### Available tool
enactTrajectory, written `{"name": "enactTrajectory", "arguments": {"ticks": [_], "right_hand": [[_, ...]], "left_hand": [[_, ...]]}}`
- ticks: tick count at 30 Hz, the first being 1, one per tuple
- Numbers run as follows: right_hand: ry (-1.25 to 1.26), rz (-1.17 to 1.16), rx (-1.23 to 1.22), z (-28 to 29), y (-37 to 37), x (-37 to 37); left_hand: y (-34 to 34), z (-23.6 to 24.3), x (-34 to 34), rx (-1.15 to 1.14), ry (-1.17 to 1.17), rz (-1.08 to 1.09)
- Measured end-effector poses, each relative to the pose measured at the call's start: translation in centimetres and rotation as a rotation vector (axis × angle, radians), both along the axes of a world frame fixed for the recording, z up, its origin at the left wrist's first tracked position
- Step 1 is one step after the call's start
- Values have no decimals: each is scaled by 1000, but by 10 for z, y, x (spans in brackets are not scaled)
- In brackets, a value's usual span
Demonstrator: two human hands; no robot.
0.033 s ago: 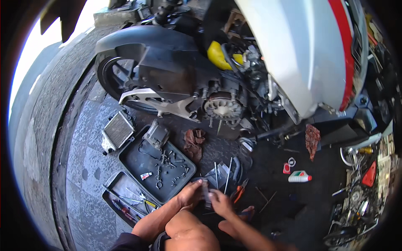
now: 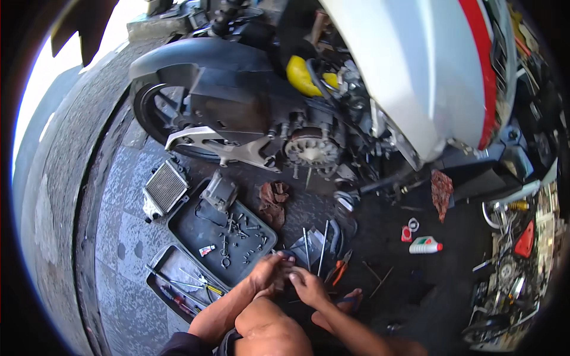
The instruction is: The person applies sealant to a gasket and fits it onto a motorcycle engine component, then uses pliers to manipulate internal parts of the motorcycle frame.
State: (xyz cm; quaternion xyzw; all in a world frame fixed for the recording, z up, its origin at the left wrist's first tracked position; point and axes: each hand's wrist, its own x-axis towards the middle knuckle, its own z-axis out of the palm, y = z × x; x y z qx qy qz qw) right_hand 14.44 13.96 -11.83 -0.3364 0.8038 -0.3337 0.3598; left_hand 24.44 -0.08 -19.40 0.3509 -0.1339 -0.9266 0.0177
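Note:
My left hand (image 2: 267, 273) is closed at the end of the dark tray (image 2: 196, 228) holding loose bolts and small parts. My right hand (image 2: 307, 286) meets it from the right with curled fingers. Both hands grip a small item between them, mostly hidden and too blurred to name. Right of them lie pliers with orange handles (image 2: 340, 269), metal rods (image 2: 322, 257), a clear plastic bag (image 2: 301, 250) and a curved hose (image 2: 333, 233). A second tray (image 2: 154, 280) with screwdrivers lies at lower left, beside my bare knee.
A partly dismantled motorcycle (image 2: 225, 107) with white bodywork (image 2: 404, 65) fills the top. A radiator (image 2: 165, 187), brown rag (image 2: 274, 204) and white bottle (image 2: 425, 245) lie on the floor. Loose machine parts (image 2: 504, 273) crowd the right; a raised edge (image 2: 89, 178) runs along the left.
My fingers have drawn together over the item they hold, covering more of it. The whole view has shifted slightly.

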Motion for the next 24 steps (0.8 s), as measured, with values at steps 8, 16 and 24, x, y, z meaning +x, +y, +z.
{"name": "enactTrajectory", "arguments": {"ticks": [8,16,24], "right_hand": [[5,-224,248,-65,60,-41],[-180,-537,162,-135,87,-13],[-33,-538,101,-112,88,-11]], "left_hand": [[-52,-53,75,-1296,-765,-401],[-73,-56,108,-1285,-931,-347],[-46,-34,89,-1605,-1001,-144]]}}
